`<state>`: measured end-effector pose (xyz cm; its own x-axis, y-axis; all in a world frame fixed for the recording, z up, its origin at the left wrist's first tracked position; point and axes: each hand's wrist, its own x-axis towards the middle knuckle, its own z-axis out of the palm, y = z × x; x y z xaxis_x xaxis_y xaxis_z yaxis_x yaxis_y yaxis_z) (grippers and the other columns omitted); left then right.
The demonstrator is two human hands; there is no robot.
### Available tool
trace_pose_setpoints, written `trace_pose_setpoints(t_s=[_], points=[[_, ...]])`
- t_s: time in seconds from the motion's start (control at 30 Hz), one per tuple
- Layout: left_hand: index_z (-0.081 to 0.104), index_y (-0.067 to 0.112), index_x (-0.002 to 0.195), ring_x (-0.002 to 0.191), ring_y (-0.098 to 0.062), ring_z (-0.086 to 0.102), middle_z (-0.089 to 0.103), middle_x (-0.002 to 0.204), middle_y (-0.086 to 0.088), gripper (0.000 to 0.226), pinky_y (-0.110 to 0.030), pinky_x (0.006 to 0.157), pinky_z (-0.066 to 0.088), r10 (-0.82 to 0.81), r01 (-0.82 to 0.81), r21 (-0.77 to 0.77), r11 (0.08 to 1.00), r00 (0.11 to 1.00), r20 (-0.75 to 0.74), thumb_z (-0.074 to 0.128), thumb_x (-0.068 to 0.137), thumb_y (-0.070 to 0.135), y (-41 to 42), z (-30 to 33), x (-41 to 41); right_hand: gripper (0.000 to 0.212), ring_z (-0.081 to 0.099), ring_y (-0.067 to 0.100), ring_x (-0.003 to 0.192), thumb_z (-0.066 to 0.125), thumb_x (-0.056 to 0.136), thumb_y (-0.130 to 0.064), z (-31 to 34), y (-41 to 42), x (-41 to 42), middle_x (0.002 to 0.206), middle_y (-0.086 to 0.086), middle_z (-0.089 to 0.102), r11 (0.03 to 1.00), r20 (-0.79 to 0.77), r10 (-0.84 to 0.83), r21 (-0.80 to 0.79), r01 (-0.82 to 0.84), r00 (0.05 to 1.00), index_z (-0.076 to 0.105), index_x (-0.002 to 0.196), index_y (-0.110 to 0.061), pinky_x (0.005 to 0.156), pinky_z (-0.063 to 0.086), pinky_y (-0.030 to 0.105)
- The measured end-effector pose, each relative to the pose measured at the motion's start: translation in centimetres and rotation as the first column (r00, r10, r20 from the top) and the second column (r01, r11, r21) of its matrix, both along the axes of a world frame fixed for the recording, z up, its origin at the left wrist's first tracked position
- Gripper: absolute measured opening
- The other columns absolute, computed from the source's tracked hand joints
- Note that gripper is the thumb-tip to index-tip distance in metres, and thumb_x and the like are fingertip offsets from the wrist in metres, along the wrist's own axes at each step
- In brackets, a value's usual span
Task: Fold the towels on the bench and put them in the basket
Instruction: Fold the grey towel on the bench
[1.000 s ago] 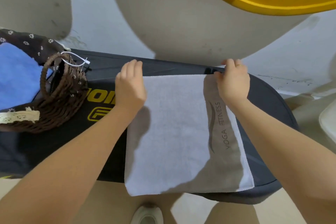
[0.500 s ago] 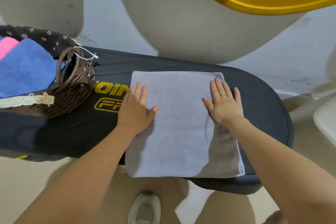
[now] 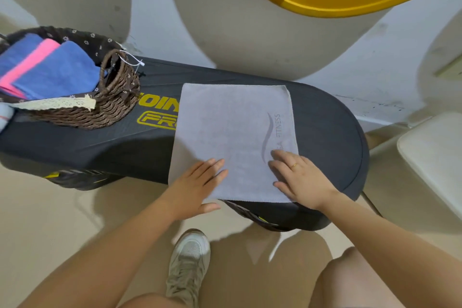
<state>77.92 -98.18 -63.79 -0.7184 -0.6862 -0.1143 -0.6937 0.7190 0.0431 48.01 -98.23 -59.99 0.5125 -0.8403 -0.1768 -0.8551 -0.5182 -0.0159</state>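
Head view is showing a pale grey towel (image 3: 232, 132) lying flat across the black bench (image 3: 330, 132), folded into a neat rectangle, its near edge hanging just over the bench's front. A faint wave logo and "FITNESS" lettering are showing near its right side. The left hand (image 3: 197, 187) is resting palm-down on the near left corner, fingers spread, gripping nothing. The right hand (image 3: 300, 177), wearing a ring, is pressing flat on the near right corner, also open. The wicker basket (image 3: 100, 110) is sitting at the bench's left end, holding blue and pink towels (image 3: 50, 70).
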Motion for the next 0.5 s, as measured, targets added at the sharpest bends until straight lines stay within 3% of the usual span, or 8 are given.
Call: trace_pose_setpoints(t_s=[0.1, 0.23, 0.33, 0.4, 0.5], points=[[0.047, 0.012, 0.115, 0.125, -0.030, 0.042, 0.048, 0.134, -0.015, 0.051, -0.035, 0.108, 0.020, 0.037, -0.039, -0.054, 0.998, 0.998, -0.045, 0.048, 0.067, 0.031, 1.1, -0.1, 0.9, 0.029, 0.064, 0.022, 0.073, 0.038, 0.082, -0.044, 0.6, 1.5, -1.2, 0.094, 0.004, 0.063, 0.995, 0.049, 0.094, -0.045, -0.092, 0.994, 0.054, 0.088, -0.020, 0.055, 0.053, 0.029], [0.047, 0.011, 0.099, 0.108, -0.030, 0.053, 0.055, 0.116, -0.017, 0.033, -0.033, 0.092, 0.033, 0.097, -0.107, -0.205, 0.973, 0.994, -0.056, 0.037, 0.068, 0.008, 1.5, 0.5, 0.6, 0.043, 0.062, 0.017, 0.077, 0.049, 0.071, -0.060, 1.3, 2.3, -2.4, 0.095, 0.000, 0.063, 0.979, 0.003, 0.202, -0.039, -0.202, 0.979, 0.044, 0.093, -0.023, 0.056, 0.053, 0.026], [0.044, 0.011, 0.095, 0.099, -0.027, 0.053, 0.045, 0.111, -0.013, 0.033, -0.029, 0.081, 0.041, 0.098, -0.105, -0.234, 0.967, 0.994, -0.043, 0.032, 0.065, 0.007, 1.4, 1.3, 0.0, 0.042, 0.065, 0.021, 0.078, 0.070, 0.061, -0.037, 1.2, 2.7, -2.6, 0.092, 0.003, 0.067, 0.966, -0.005, 0.244, -0.084, -0.244, 0.970, 0.050, 0.093, -0.019, 0.057, 0.055, 0.025], [0.044, 0.013, 0.092, 0.088, -0.024, 0.063, 0.046, 0.107, -0.009, 0.033, -0.024, 0.066, 0.049, 0.101, -0.101, -0.198, 0.975, 0.995, -0.011, 0.044, 0.059, 0.009, 1.3, 2.2, -0.4, 0.038, 0.067, 0.024, 0.075, 0.080, 0.055, -0.021, 1.1, 3.0, -2.4, 0.088, 0.006, 0.069, 0.963, -0.020, 0.235, -0.129, -0.235, 0.972, 0.060, 0.086, -0.016, 0.055, 0.055, 0.025], [0.060, 0.012, 0.080, 0.068, -0.020, 0.068, 0.067, 0.091, -0.007, 0.050, -0.020, 0.040, 0.044, 0.199, -0.196, -0.104, 0.975, 0.980, 0.016, 0.080, 0.035, 0.001, 1.1, 3.1, -0.6, 0.035, 0.069, 0.024, 0.073, 0.086, 0.050, -0.015, 0.9, 3.4, -2.3, 0.086, 0.007, 0.071, 0.971, -0.009, 0.183, -0.153, -0.182, 0.983, 0.068, 0.080, -0.013, 0.050, 0.055, 0.025]])
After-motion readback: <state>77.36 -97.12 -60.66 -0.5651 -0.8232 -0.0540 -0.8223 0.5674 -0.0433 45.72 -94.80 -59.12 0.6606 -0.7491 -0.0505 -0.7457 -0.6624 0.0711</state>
